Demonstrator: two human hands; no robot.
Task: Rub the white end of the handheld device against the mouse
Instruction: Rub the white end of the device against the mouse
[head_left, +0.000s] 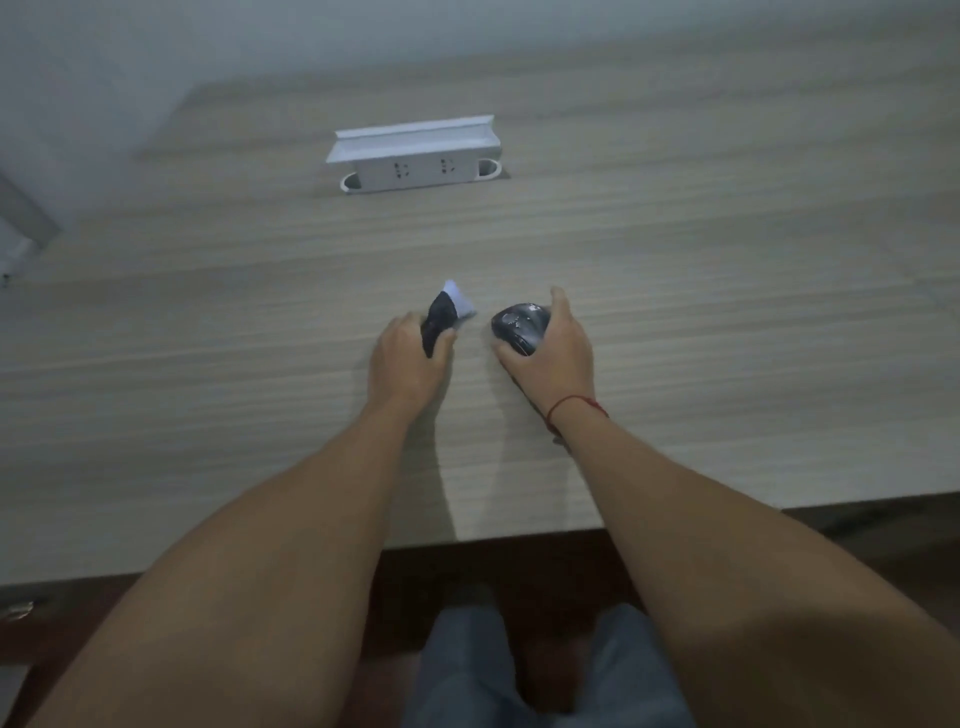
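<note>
Both bare forearms extended forward, hands side by side.

Left hand: fingers curled closed around the dark handheld device with white end, tip aimed toward 1 o'clock. Right hand, thin red string at wrist: cupped closed over the glossy black computer mouse, thumb at 12 o'clock.
</note>
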